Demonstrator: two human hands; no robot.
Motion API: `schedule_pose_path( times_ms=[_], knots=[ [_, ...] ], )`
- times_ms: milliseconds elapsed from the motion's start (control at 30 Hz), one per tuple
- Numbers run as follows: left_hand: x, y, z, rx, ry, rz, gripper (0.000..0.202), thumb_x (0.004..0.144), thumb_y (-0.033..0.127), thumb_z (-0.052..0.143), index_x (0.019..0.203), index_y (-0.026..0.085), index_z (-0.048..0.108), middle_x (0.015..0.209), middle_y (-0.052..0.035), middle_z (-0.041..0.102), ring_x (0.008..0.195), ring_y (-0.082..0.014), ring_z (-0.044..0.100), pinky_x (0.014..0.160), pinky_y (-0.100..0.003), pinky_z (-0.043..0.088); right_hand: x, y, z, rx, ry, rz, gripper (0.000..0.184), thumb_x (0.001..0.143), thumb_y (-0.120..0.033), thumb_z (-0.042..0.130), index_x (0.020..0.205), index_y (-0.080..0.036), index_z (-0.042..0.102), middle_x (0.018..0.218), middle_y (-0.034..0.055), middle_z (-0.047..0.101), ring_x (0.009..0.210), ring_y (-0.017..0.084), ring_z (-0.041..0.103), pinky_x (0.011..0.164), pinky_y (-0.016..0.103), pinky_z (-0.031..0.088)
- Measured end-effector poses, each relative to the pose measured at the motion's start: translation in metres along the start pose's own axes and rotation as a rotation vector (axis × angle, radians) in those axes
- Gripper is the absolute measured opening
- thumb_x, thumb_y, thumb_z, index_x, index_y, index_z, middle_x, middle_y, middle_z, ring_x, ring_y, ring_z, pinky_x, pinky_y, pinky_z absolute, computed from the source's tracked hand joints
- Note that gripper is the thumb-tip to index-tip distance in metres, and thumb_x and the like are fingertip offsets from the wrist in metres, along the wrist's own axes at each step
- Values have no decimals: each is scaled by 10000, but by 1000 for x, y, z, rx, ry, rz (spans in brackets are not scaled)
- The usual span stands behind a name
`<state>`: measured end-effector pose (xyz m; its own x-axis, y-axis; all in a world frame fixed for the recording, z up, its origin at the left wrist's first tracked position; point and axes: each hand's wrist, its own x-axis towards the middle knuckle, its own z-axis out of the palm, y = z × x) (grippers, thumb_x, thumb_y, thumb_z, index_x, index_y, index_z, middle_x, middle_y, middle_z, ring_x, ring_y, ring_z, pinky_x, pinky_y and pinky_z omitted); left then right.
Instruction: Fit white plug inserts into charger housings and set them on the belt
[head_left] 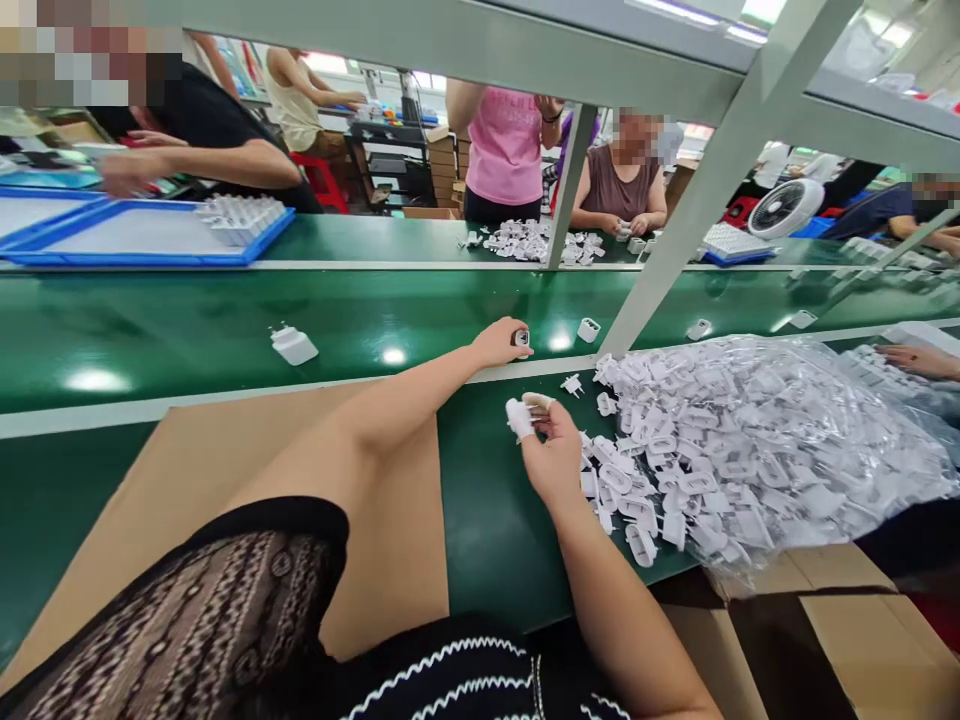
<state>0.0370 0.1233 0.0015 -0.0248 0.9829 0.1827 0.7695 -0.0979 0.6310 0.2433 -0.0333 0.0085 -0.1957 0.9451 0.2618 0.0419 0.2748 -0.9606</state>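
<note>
Reaching toward twelve o'clock, the left hand (497, 343) pinches a white plug part (522, 339) over the belt (187, 340) edge; the right hand (551, 455) curls its fingers, contents unclear. A loose pinch could tumble it askew.

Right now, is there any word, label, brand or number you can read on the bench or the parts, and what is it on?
No text can be read anywhere in this view.
white part in the left hand: too small to show any lettering.
pile of white parts beside the right hand: no legible print.
cardboard box: plain faces, no print shows.
blue tray: no label visible.
</note>
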Motion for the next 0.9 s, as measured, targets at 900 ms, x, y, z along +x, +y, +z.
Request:
schedule_pose_path(
  times_ms=[900],
  knots=[
    [-246,21,-5,-485,57,-80,280,767,363,828,951,187,713,794,5,601,728,-155,541,673,-282,427,-20,-5,5,-560,-345,-552,360,920,-173,557,1237,-273,694,1071,78,739,982,265,651,891,452,560]
  ],
)
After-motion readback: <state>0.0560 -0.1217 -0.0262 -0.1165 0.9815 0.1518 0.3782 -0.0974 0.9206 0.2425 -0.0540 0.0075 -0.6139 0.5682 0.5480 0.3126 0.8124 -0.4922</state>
